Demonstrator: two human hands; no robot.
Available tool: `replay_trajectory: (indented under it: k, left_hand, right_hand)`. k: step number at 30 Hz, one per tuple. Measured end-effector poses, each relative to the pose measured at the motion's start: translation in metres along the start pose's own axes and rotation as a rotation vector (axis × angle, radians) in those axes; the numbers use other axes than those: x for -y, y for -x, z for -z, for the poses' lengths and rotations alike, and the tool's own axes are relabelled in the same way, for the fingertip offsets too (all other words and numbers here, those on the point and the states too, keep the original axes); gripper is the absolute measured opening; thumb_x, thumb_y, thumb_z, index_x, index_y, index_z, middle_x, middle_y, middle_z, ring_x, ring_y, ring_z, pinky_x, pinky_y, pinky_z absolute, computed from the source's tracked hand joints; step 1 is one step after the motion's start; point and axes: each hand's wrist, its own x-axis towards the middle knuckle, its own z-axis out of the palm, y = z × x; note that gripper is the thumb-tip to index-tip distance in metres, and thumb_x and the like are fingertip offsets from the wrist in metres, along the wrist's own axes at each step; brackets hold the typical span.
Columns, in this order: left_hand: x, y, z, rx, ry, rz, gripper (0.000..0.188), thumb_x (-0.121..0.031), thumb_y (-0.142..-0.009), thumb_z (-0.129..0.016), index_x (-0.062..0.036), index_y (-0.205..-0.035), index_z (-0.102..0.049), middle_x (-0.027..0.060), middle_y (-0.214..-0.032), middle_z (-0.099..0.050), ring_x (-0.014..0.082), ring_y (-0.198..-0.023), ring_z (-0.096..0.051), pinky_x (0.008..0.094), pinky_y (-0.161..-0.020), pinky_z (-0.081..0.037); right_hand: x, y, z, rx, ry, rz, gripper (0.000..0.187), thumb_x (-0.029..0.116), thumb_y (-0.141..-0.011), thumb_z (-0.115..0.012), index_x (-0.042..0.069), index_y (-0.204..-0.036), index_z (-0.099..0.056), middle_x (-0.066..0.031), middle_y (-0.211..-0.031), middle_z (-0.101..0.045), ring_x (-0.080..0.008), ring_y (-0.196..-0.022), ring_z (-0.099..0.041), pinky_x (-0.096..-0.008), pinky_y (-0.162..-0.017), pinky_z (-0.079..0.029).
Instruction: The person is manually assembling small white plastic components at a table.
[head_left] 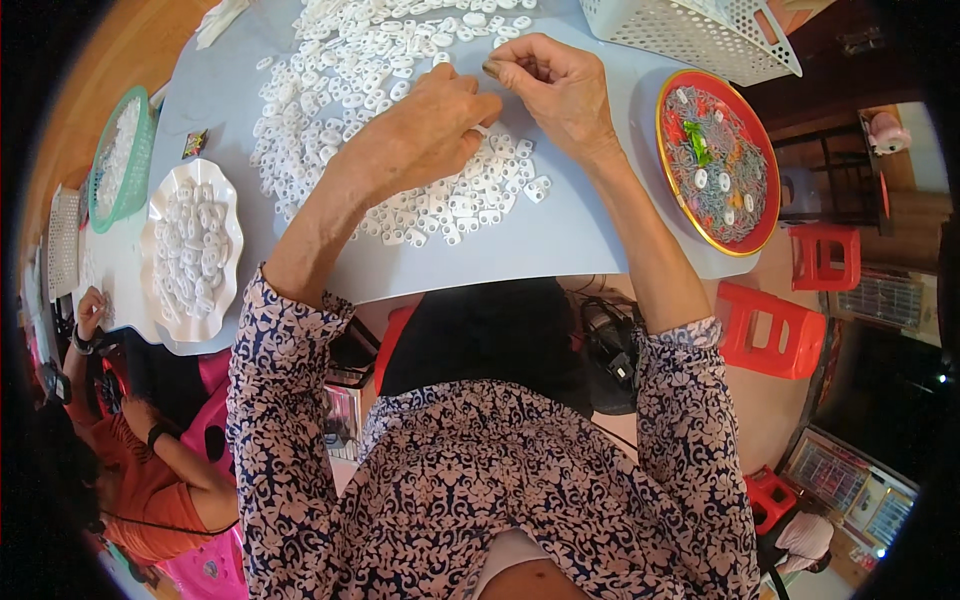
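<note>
Over a heap of small white plastic pieces with holes (pixel 310 140), my left hand (pixel 425 130) is closed, its fingers curled in with the back of the hand toward me. Whatever it may hold is hidden. Just to its right, my right hand (pixel 560 90) is pinched, thumb tip against the fingers. Anything between those fingertips is too small to make out. The two hands are close but apart. Square-looking white pieces (pixel 465 205) lie spread below my left hand. To the right, a red bowl with a gold rim (pixel 668 160) holds thin grey bits, several white pieces and a green scrap.
A scalloped white dish (pixel 232 240) of oval white pieces stands left on the grey-blue table (pixel 480 255). Beyond it is a green basket (pixel 137 165). A white perforated basket (pixel 690 45) sits at back right. Red stools (pixel 770 330) stand right; a co-worker in orange (pixel 165 490) sits left.
</note>
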Motion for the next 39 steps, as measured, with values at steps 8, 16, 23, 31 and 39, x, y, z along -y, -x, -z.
replay_trajectory:
  k: [8, 16, 23, 31, 39]
  left_hand:
    - [0.012, 0.000, -0.009, -0.085, 0.006, -0.045, 0.005, -0.004, -0.078, -0.054, 0.0004, -0.080, -0.054, 0.0150, -0.081, -0.057, 0.0281, -0.085, -0.053, 0.0370, -0.073, -0.048]
    - [0.027, -0.008, -0.008, -0.318, 0.865, 0.163, 0.018, -0.018, -0.087, -0.054, -0.0015, -0.084, -0.062, -0.0011, -0.071, -0.056, 0.0076, -0.069, -0.051, 0.0229, -0.063, -0.042]
    - [0.030, -0.008, -0.003, -0.296, 0.901, 0.201, 0.020, -0.018, -0.090, -0.051, -0.0015, -0.088, -0.062, 0.0013, -0.077, -0.059, 0.0087, -0.077, -0.055, 0.0229, -0.076, -0.045]
    - [0.025, -0.009, -0.006, -0.339, 0.823, 0.189, 0.021, -0.018, -0.090, -0.051, -0.0013, -0.088, -0.062, 0.0025, -0.075, -0.060, 0.0088, -0.073, -0.056, 0.0232, -0.071, -0.046]
    - [0.025, -0.010, -0.011, -0.432, 0.783, 0.200, 0.019, -0.018, -0.089, -0.052, -0.0021, -0.087, -0.063, 0.0027, -0.074, -0.061, 0.0083, -0.071, -0.054, 0.0229, -0.065, -0.044]
  right_hand:
    - [0.008, -0.001, 0.006, 0.006, 0.040, -0.081, 0.009, 0.010, -0.081, -0.067, 0.002, -0.084, -0.068, 0.0012, -0.068, -0.063, -0.0039, -0.061, -0.053, -0.0201, -0.055, -0.043]
    - [0.018, 0.006, 0.012, 0.082, 0.021, -0.022, 0.011, 0.010, -0.087, -0.060, 0.001, -0.090, -0.065, 0.0019, -0.072, -0.061, -0.0036, -0.066, -0.050, -0.0190, -0.058, -0.041]
    - [0.020, 0.007, 0.013, 0.160, 0.117, -0.008, 0.008, 0.007, -0.084, -0.061, 0.000, -0.087, -0.064, 0.0001, -0.068, -0.061, -0.0050, -0.062, -0.050, -0.0226, -0.057, -0.042]
    - [0.009, 0.007, 0.009, 0.146, 0.140, 0.078, 0.010, 0.010, -0.083, -0.063, 0.001, -0.087, -0.064, -0.0013, -0.065, -0.060, -0.0059, -0.056, -0.048, -0.0231, -0.053, -0.041]
    - [0.012, 0.006, 0.008, 0.144, 0.174, 0.063, 0.010, 0.010, -0.083, -0.064, 0.001, -0.087, -0.064, -0.0015, -0.065, -0.061, -0.0059, -0.057, -0.049, -0.0233, -0.054, -0.042]
